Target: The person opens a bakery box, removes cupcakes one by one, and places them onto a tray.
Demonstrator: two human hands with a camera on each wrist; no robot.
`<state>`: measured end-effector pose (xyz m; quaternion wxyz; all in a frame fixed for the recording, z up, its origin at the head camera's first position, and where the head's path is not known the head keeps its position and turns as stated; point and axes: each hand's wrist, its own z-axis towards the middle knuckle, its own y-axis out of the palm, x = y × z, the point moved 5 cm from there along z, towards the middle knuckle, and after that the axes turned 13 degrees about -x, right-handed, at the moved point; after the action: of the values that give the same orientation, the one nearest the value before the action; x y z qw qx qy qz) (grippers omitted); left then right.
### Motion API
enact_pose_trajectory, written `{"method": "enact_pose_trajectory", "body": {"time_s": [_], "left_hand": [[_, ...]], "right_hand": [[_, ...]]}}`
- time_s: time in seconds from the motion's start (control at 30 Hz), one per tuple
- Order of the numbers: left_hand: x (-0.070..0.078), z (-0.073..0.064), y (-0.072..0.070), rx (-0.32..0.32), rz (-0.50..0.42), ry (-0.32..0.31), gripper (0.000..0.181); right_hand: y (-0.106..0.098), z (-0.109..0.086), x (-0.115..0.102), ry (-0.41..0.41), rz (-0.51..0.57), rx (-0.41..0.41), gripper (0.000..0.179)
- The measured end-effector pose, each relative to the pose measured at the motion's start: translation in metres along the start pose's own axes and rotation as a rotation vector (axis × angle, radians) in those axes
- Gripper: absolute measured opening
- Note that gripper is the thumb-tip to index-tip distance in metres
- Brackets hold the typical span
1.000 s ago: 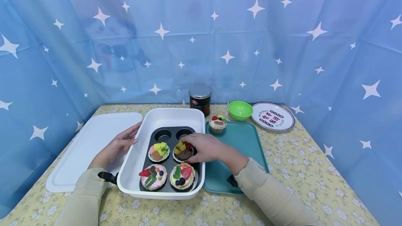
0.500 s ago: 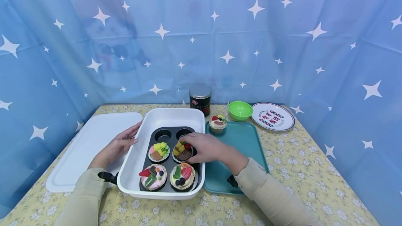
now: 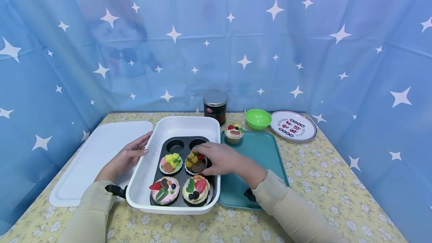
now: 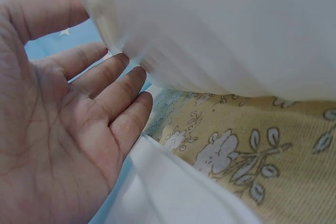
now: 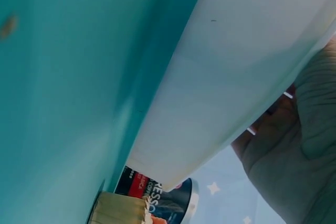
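A white rectangular bin (image 3: 175,125) holds a dark muffin pan (image 3: 180,183). My right hand (image 3: 221,158) reaches over the bin's right wall and holds a chocolate fruit cupcake (image 3: 196,164) at the pan's middle right cup; its lower part is hidden. Three other fruit-topped cupcakes sit in the pan: a yellow-topped one (image 3: 171,163), a pink one (image 3: 164,190) and a cream one (image 3: 196,189). My left hand (image 3: 126,156) touches the bin's left outer wall with extended fingers (image 4: 123,95). In the right wrist view the bin wall hides my right fingertips.
A cream cupcake (image 3: 234,133) stands on the far left corner of a teal tray (image 3: 260,149). Behind are an espresso tin (image 3: 215,108), a green bowl (image 3: 258,118) and a printed plate (image 3: 293,125). A white lid-like panel (image 3: 91,160) lies to the left.
The chocolate cupcake has shifted very slightly left in my right hand's hold. My left hand and the bin have stayed in place.
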<state>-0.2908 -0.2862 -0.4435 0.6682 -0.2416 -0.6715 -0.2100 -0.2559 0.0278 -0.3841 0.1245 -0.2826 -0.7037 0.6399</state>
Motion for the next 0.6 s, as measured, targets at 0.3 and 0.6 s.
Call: {"method": "enact_pose_trajectory", "body": {"time_s": [0.3,0.6], "left_hand": [[0.0046,0.0012,-0.0005,0.000,0.024,0.000,0.073],[0.0033,0.0002,0.0007,-0.001,-0.001,-0.006,0.073]], "right_hand": [[-0.0031,-0.0003,0.0016,-0.046,-0.002,0.044,0.067],[-0.0032,-0.0013,0.0009,-0.047,0.073,0.034,0.070]]}}
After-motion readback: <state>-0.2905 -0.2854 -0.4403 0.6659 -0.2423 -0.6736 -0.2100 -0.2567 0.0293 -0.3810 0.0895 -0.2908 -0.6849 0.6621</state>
